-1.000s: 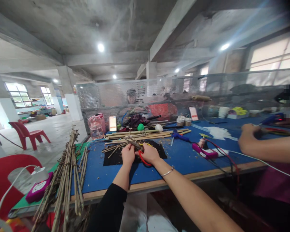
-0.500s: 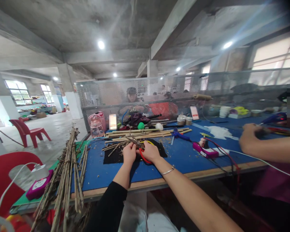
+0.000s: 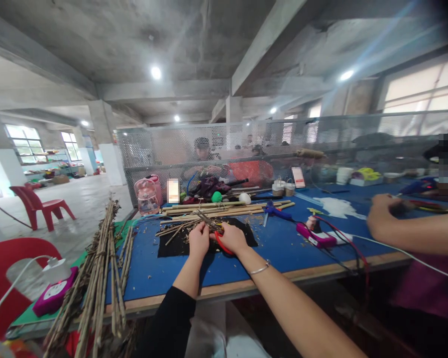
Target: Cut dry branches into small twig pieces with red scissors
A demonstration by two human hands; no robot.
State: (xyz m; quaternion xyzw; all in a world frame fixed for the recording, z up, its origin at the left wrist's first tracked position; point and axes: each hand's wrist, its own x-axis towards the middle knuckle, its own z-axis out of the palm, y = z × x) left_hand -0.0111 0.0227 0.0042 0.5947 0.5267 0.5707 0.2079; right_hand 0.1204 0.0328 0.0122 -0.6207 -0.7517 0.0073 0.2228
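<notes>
In the middle of the table, over a black cloth [image 3: 168,248], my two hands work close together. My right hand [image 3: 233,237] is closed round the red and yellow handles of a pair of scissors [image 3: 221,244], whose blades point forward and left. Beside it my left hand [image 3: 199,240] is pinched shut near the blades; what its fingers hold is too small to make out. Short thin sticks [image 3: 173,230] and brown scraps lie on the cloth just ahead of my hands.
A bundle of long dry stalks [image 3: 100,268] lies over the table's left edge. Pale sticks [image 3: 224,211] lie behind the cloth. A blue glue gun [image 3: 278,211] and a purple power strip [image 3: 317,237] are to the right. A co-worker's arm [image 3: 406,226] reaches in there.
The scissors' handles look closer together than before, with less of the yellow one showing. My hands stay at nearly the same spot; the whole view has shifted slightly.
</notes>
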